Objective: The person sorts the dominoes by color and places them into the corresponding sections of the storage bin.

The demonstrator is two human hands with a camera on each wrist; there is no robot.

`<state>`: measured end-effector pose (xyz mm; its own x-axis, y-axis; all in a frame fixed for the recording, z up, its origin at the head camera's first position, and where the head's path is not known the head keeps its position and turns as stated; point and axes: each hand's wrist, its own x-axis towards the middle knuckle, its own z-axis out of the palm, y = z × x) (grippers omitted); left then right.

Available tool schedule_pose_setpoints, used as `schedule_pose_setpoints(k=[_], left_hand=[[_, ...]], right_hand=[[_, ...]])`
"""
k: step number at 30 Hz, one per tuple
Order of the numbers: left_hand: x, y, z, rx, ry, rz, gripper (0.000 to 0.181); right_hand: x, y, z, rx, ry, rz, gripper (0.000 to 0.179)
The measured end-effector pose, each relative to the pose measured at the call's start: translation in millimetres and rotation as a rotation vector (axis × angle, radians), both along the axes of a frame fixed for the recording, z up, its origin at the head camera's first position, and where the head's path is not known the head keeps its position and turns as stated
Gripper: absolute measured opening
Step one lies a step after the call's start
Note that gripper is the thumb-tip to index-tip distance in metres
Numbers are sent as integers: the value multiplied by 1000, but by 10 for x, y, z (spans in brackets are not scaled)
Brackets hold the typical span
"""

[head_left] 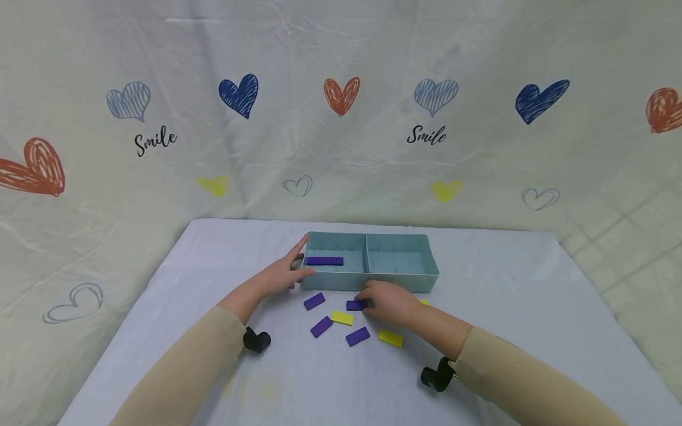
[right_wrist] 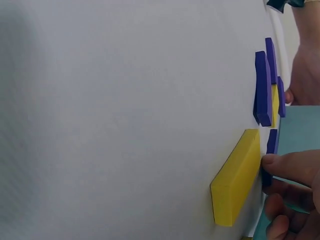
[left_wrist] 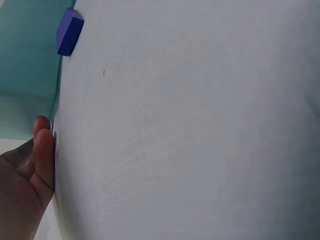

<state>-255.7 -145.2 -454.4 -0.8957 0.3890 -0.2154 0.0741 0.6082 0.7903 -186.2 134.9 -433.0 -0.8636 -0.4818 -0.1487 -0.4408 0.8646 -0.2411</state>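
A pale teal box (head_left: 341,281) with two compartments stands toward the back of the table. My left hand (head_left: 279,275) holds its left end, thumb at the front corner and index finger stretched to the rear one. In front of the box my right hand (head_left: 391,302) pinches a purple block (head_left: 355,305) between thumb and fingers; the right wrist view shows the thumb (right_wrist: 287,165) on it. A long purple piece (head_left: 325,261) lies in the left compartment; whether it is one block or more I cannot tell.
Loose purple blocks (head_left: 322,326) and yellow blocks (head_left: 391,338) lie scattered on the white cloth before the box. Another yellow block (head_left: 425,302) is partly hidden behind my right wrist. A cloth printed with hearts (head_left: 238,96) hangs behind the table.
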Motion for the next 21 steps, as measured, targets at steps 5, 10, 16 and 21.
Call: schedule_pose_setpoints(k=[5, 10, 16, 21], left_hand=[[9, 3, 30, -4, -4, 4, 88], [14, 6, 27, -12, -7, 6, 88], [23, 14, 25, -12, 0, 9, 87], [27, 20, 34, -17, 4, 11, 87]], right_hand=[[-7, 6, -6, -26, -26, -24, 28], [22, 22, 42, -90, -71, -40, 27], [36, 97, 121, -188, -103, -55, 26], [16, 162, 242, -229, -114, -94, 26]])
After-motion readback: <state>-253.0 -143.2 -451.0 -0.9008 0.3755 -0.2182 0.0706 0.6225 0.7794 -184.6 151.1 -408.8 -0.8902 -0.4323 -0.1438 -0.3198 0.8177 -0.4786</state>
